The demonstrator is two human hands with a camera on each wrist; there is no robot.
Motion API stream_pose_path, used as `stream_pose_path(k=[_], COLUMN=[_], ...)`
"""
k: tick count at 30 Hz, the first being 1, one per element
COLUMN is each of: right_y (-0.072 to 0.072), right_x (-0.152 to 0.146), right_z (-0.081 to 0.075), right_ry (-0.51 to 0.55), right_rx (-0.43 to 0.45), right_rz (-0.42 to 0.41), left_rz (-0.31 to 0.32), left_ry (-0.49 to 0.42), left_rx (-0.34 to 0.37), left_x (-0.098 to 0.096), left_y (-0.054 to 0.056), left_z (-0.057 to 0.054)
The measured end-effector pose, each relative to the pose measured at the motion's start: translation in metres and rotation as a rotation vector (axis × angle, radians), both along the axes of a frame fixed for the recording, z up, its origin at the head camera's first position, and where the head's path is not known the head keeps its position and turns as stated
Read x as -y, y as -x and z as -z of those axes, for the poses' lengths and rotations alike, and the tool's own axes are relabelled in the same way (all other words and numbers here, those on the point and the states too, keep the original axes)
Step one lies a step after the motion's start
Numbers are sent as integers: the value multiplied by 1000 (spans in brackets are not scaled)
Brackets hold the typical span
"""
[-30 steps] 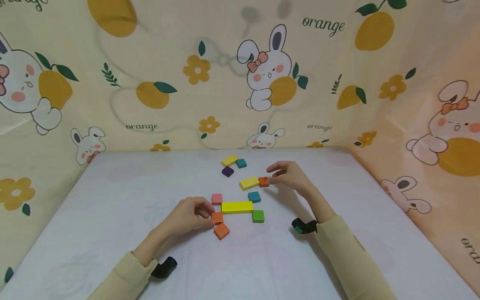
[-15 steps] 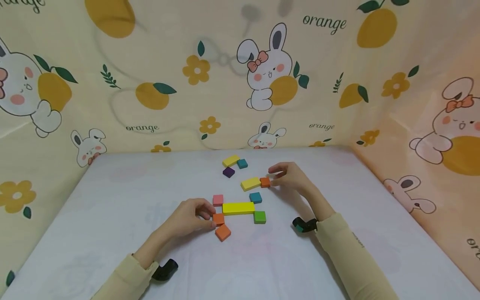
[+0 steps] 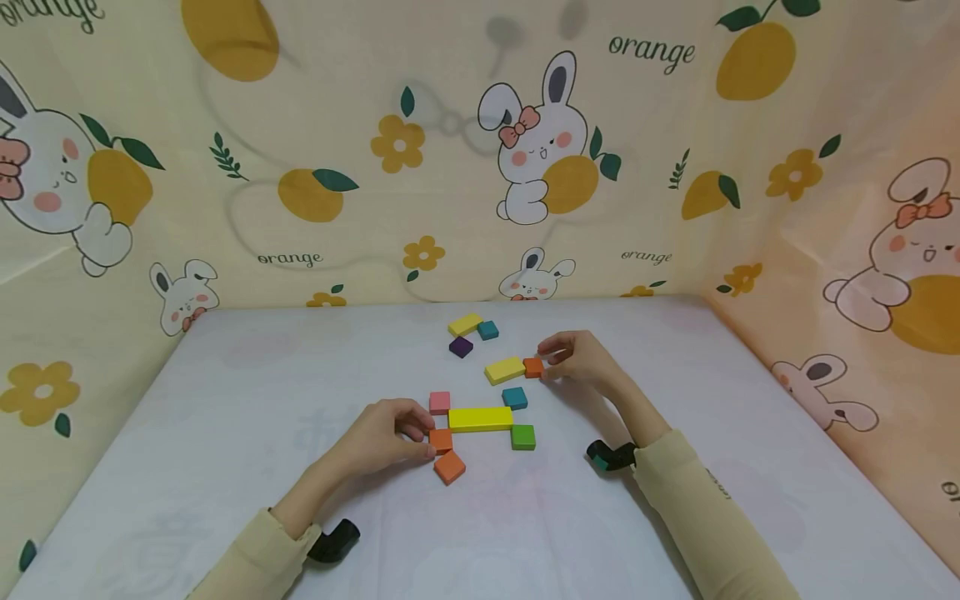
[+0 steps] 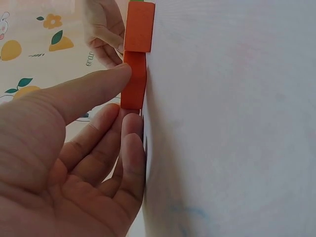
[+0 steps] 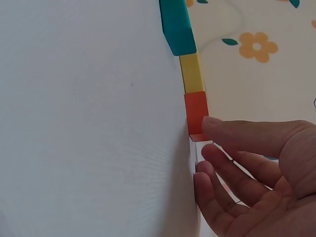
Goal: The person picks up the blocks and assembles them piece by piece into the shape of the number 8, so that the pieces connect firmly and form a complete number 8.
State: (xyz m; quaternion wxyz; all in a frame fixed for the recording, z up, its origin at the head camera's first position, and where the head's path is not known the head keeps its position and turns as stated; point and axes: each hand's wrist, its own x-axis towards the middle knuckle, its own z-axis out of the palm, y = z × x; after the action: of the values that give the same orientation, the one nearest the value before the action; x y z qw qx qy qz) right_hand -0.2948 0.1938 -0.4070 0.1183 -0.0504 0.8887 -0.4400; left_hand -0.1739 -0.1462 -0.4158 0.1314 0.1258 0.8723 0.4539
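My left hand pinches an orange block at its left edge, the thumb along its near side and the other fingers loosely bent. That block touches another orange block, turned at an angle in front of it. Beside them lies a long yellow block, with a pink block, a teal block and a green block around its ends. Farther back, the thumb of my right hand touches a red-orange block, which abuts a shorter yellow block; the fingers stay loosely apart.
At the far side of the white table sit a yellow block, a small teal block and a dark purple block, close together. A patterned cloth stands behind the table and along both sides.
Both hands keep nearly the same places at their blocks. The whole head view shifts slightly; no block visibly moves against the others.
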Motion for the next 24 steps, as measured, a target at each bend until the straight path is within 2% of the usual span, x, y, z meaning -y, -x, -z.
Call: stream_pose_path(k=[7, 16, 24], right_y=[-1, -2, -3], right_x=[1, 1, 3], right_z=[1, 2, 1], right_ry=[-8, -31, -8], right_rx=[2, -20, -17], right_rz=[21, -5, -7], left_rz=[9, 10, 13], left_ry=[-6, -9, -7], left_rx=[-3, 1, -9], left_x=[0, 0, 1], left_y=[-1, 0, 0], left_z=[-1, 1, 0])
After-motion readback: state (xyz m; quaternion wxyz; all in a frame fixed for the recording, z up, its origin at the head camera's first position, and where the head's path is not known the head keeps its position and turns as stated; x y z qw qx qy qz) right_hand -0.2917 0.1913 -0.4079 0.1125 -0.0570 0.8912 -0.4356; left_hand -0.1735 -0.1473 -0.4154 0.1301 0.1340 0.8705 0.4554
